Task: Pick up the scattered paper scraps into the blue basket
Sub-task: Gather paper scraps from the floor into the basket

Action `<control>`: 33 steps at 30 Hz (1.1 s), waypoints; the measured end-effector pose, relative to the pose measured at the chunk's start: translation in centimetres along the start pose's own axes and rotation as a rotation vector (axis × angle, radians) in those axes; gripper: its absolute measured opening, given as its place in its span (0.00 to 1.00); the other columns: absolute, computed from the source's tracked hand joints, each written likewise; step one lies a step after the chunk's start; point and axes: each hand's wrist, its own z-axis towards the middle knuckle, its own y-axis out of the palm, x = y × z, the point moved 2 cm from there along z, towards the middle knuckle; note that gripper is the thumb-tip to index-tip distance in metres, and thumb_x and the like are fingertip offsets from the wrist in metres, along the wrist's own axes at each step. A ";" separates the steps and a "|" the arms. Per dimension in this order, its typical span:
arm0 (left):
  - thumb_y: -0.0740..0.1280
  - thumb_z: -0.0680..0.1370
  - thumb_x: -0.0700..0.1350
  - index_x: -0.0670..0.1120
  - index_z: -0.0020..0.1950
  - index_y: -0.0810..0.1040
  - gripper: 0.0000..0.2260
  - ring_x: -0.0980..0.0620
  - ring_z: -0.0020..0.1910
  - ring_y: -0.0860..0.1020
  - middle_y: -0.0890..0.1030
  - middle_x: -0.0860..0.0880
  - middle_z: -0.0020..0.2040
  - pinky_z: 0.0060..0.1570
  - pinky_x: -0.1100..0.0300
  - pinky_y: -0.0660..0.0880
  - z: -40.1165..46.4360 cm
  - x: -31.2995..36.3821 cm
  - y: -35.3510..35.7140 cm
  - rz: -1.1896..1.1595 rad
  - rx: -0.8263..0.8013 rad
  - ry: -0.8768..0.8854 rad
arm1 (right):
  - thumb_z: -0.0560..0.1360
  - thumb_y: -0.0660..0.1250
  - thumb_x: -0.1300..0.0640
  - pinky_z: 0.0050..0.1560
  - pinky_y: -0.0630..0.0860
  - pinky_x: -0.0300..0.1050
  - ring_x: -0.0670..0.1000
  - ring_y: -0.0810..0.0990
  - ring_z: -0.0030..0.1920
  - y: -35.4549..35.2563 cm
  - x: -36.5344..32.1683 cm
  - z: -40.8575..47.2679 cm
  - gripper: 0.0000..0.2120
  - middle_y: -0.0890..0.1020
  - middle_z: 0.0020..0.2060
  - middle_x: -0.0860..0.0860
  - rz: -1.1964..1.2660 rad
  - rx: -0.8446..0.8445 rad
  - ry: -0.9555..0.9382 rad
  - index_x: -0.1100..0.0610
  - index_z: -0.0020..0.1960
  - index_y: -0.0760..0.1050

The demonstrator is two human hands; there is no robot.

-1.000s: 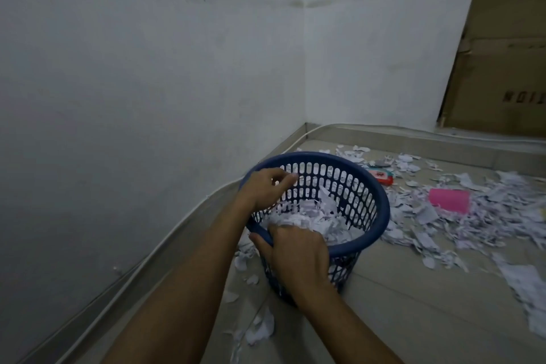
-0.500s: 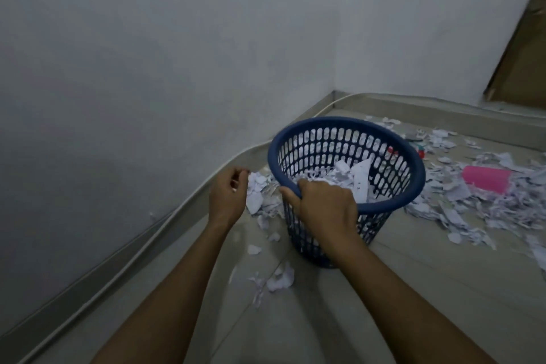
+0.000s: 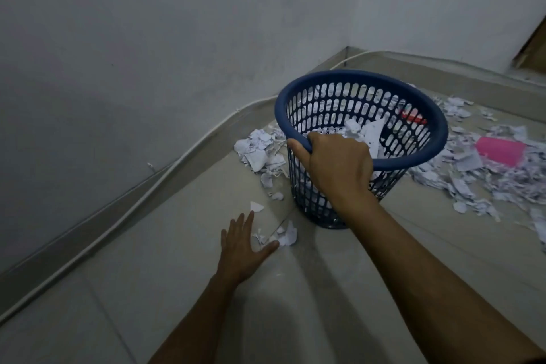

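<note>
We record a room corner where two plain whitish walls (image 3: 177,38) meet, the surfaces matt and faintly marked. The floor (image 3: 325,304) is laid in large pale beige tiles with thin joints. A grey skirting band (image 3: 97,224) runs along the foot of the left wall, and a white cable (image 3: 165,174) lies along it, curving round the corner and on along the far wall. At the upper right edge we note a brown board or panel (image 3: 534,50) leaning against the far wall; its nature cannot be determined. Lighting is dim and cool, with soft shadows on the tiles.
</note>
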 end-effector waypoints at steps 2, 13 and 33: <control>0.50 0.63 0.83 0.57 0.80 0.40 0.53 0.48 0.80 0.40 0.42 0.49 0.81 0.76 0.43 0.36 0.2 0.7 1.4 0.077 0.001 -0.003 | 0.81 0.48 0.32 0.34 0.66 0.45 0.51 0.71 0.30 0.3 0.1 0.2 0.28 0.72 0.29 0.48 0.006 -0.003 0.002 0.51 0.44 0.77; 0.57 0.70 0.78 0.49 0.76 0.66 0.44 0.40 0.71 0.66 0.68 0.42 0.73 0.70 0.45 0.58 2.0 3.2 4.9 0.219 0.373 -0.101 | 0.80 0.48 0.31 0.35 0.70 0.45 0.52 0.75 0.31 0.8 0.3 0.5 0.30 0.72 0.29 0.48 0.007 0.032 0.030 0.50 0.43 0.78; 0.49 0.81 0.60 0.47 0.38 0.75 0.24 0.46 0.29 0.78 0.79 0.47 0.32 0.31 0.54 0.76 3.0 0.4 1.5 0.134 0.362 0.060 | 0.80 0.49 0.31 0.38 0.71 0.47 0.51 0.74 0.32 0.3 0.5 0.1 0.28 0.71 0.29 0.48 0.043 0.011 0.003 0.50 0.44 0.78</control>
